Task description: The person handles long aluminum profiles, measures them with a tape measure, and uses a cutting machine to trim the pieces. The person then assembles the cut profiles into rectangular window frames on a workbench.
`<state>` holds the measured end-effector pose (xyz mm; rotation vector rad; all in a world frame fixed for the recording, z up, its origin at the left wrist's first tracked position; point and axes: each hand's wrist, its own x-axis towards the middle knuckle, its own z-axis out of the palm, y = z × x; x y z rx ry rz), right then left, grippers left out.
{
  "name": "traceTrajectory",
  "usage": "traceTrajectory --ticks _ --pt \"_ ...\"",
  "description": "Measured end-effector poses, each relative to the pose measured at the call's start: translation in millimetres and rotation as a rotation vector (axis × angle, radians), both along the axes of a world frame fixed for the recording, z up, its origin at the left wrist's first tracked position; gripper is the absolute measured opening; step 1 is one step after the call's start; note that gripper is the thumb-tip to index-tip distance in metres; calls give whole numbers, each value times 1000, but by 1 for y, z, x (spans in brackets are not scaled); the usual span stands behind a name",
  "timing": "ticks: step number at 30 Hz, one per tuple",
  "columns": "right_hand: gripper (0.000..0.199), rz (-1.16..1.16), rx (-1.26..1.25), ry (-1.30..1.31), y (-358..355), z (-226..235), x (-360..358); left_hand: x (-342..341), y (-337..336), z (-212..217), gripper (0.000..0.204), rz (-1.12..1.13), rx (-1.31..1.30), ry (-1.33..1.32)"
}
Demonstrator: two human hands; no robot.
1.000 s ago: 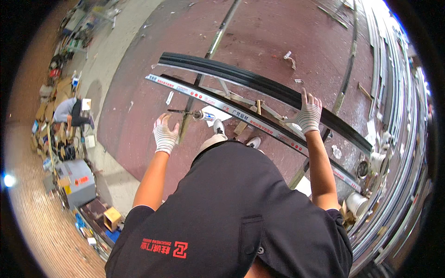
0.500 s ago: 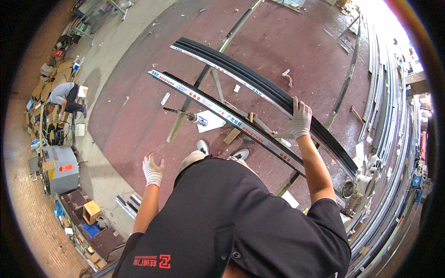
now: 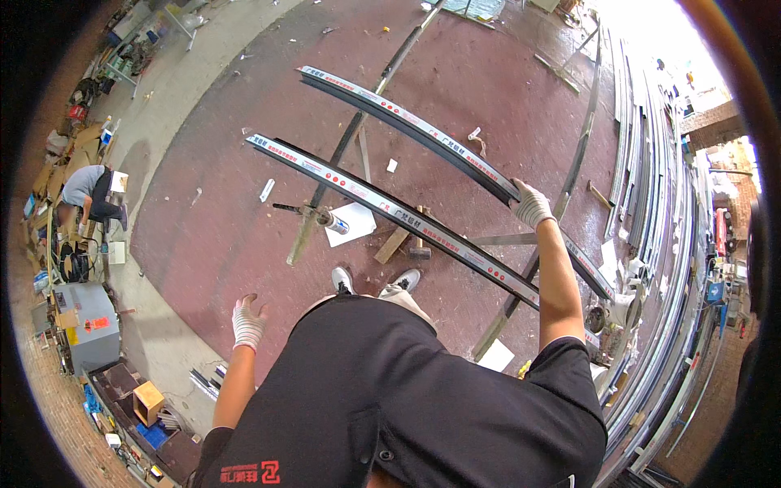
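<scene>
The gloved left hand (image 3: pixel 249 324) is open, its fingers spread and slightly curved, out to the side over the reddish floor (image 3: pixel 203 252). Past the white shoes (image 3: pixel 406 280), a hammer (image 3: pixel 420 253) lies just beside a wooden block (image 3: pixel 393 245), near a white sheet (image 3: pixel 358 228). Beyond them, the near bar (image 3: pixel 399 214) slants across two rails (image 3: pixel 303 237). The gloved right hand (image 3: pixel 532 205) grips the far bar (image 3: pixel 415 123) right of its middle; that bar runs roughly alongside the near one, apart from it, over the same rails. Farther off, at the left, another person (image 3: pixel 83 185) bends among cardboard (image 3: pixel 85 150).
</scene>
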<state>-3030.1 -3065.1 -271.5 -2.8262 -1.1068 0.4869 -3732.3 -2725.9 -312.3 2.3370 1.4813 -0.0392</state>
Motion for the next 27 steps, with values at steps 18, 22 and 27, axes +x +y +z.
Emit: traceTrajectory --ticks 18,22,27 --pt "51 -257 60 294 11 -63 119 -41 -45 -13 29 124 -127 -49" --pt "51 -246 151 168 14 -39 101 -24 -65 -10 30 120 -155 -44" --pt "46 77 407 -383 10 -31 37 4 -69 0 32 111 -184 -11"
